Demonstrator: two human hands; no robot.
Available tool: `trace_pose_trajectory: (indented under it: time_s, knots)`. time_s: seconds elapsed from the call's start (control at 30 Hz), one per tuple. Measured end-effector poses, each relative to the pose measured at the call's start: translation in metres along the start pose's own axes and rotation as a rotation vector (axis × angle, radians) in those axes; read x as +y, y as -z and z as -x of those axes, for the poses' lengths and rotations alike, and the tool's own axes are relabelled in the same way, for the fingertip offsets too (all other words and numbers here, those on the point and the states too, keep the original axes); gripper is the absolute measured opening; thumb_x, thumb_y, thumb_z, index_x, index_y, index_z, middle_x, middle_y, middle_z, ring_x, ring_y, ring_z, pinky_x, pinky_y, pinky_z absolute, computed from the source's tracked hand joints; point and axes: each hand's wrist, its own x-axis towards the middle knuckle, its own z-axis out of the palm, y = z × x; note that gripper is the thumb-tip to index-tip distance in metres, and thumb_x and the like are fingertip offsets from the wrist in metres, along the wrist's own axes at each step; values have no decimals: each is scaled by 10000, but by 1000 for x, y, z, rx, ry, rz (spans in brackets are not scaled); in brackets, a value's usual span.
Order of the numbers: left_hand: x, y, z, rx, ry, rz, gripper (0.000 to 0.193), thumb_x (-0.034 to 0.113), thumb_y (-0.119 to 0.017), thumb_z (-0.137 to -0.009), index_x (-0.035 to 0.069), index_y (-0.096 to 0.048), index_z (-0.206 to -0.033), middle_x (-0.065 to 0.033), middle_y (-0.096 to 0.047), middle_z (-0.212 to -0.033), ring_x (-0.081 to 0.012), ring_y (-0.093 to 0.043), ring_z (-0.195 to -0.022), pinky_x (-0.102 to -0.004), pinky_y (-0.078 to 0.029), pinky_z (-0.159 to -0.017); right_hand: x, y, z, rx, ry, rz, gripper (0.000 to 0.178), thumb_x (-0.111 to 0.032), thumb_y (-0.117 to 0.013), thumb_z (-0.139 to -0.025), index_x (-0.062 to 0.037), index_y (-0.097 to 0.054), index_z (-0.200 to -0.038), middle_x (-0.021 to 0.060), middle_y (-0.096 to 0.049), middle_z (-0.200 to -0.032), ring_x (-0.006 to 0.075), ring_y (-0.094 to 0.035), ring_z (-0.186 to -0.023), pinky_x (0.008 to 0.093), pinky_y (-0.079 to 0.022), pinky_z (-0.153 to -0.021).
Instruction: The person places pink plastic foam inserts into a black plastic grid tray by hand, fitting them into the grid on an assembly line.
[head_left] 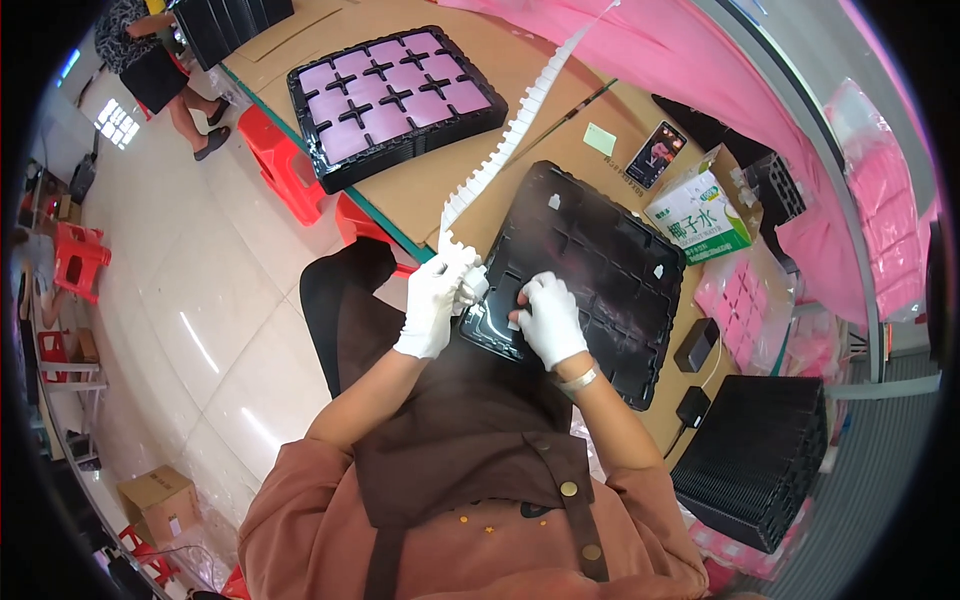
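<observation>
My left hand (432, 300), in a white glove, is closed on a long white strip of stickers (512, 135). The strip curls around the fingers and its free length stretches up toward the far edge of the table. A black plastic tray (625, 320) lies before me, overhanging the near table edge. Over its near left corner my right hand (552, 322), also gloved in white with bare fingertips, has its fingers bent together. What they pinch, if anything, is too small to name. A few small white stickers (555, 201) sit on the tray.
Another black tray (405, 150) with pink sheets lies at the far left of the cardboard-covered table. On the right are a phone (657, 155), a carton box (705, 210), a charger (692, 407) and stacked black trays (750, 455). Red stools (280, 165) stand left, near a person.
</observation>
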Motion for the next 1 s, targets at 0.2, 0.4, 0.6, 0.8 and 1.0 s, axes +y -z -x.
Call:
trace_pose_trajectory:
  time_s: [0.2, 0.4, 0.6, 0.8, 1.0]
  knots:
    - [2, -9, 12, -126, -47, -14, 185, 190, -630, -910, 11, -671, -932, -8, -600, -711, -47, -515, -572, -196, -394, -529, -6, 8, 0, 94, -201, -712, 201, -82, -696, -804, -19, -605, -971, 28, -607, -901, 119, -579, -801, 249, -459, -712]
    - [3, -19, 26, -247, -124, 28, 161, 153, -596, -929, 8, -657, -959, 6, -598, -765, -37, -518, -616, -184, -405, -560, -22, 15, -2, -105, -371, -1236, 113, -97, -700, -815, -19, -647, -879, -23, -617, -794, 66, -540, -757, 227, -431, -664]
    - [-4, -22, 23, -250, 24, -34, 217, 201, -597, -926, 1, -658, -983, -12, -629, -809, -43, -523, -628, -195, -397, -548, -43, 27, 17, 604, 269, -296, 116, -22, -702, -664, -93, -650, -739, 54, -613, -735, 246, -575, -743, 313, -457, -696]
    - [-13, -28, 14, -153, -80, -79, 260, 237, -595, -925, -6, -680, -963, -25, -660, -821, -61, -550, -677, -205, -423, -617, -18, 45, 50, 563, -159, -719, 93, 2, -705, -672, -67, -649, -697, 48, -606, -906, 196, -574, -824, 306, -463, -736]
    - [-31, -15, 7, -217, -31, -277, 233, 209, -639, -902, -16, -692, -930, -41, -658, -841, -69, -575, -721, -204, -442, -601, 128, 75, 123, 274, -476, -118, 36, -80, -695, -653, -73, -680, -685, 67, -619, -854, 255, -587, -872, 367, -471, -783]
